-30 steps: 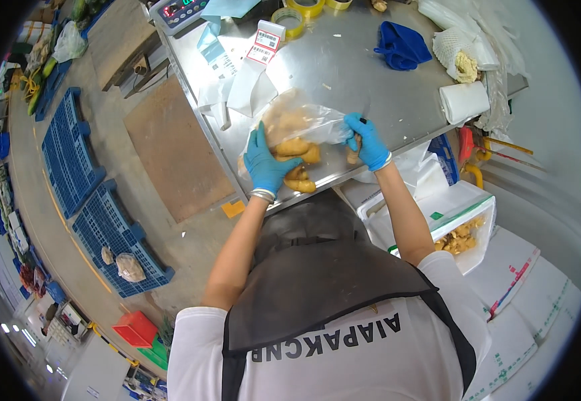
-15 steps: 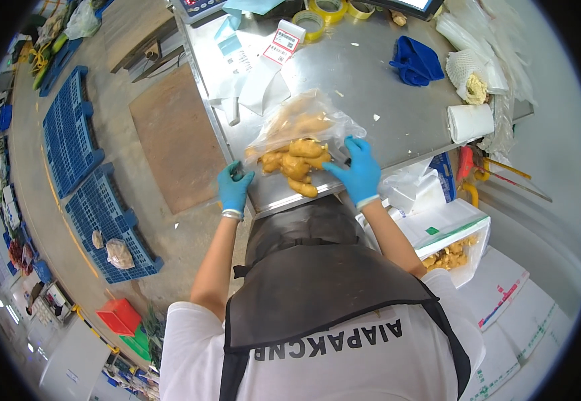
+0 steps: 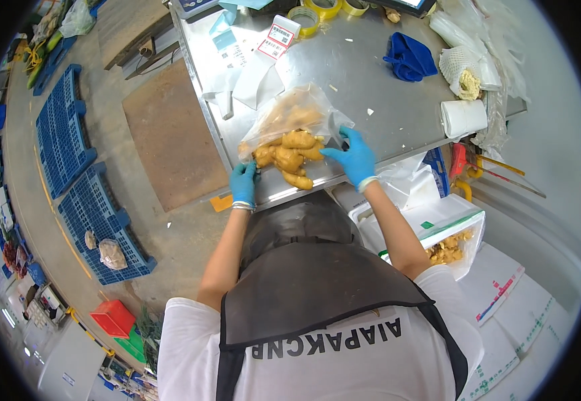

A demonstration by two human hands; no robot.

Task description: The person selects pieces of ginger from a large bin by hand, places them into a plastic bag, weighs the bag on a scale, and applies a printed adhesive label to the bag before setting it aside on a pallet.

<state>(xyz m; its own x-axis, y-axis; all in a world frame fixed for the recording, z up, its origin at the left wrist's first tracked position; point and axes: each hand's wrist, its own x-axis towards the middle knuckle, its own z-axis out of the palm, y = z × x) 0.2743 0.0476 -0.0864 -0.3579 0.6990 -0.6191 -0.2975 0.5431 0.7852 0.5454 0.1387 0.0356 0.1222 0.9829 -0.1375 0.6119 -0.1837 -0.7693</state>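
A clear plastic bag [image 3: 258,131] lies on the metal table, its mouth toward me. Knobbly yellow-brown ginger [image 3: 289,159] fills it, and one piece sticks out near the table's front edge. My left hand [image 3: 243,185], in a blue glove, has its fingers curled at the bag's left corner, beside the ginger. On the other side is my right hand [image 3: 356,160], also blue-gloved. Its thumb points toward the ginger and its fingers stretch up against the bag's right edge, with a gap between thumb and fingers.
Paper labels [image 3: 278,37], tape rolls [image 3: 304,21], a blue cloth [image 3: 410,59] and a white roll [image 3: 464,119] lie on the table [image 3: 344,87]. To my right stands a white box [image 3: 430,224] with more ginger. Blue pallets [image 3: 70,134] lie on the floor at left.
My left hand has moved right and closed in on the bag's left corner. My right hand stays at the bag's right edge. The whole view has shifted slightly.
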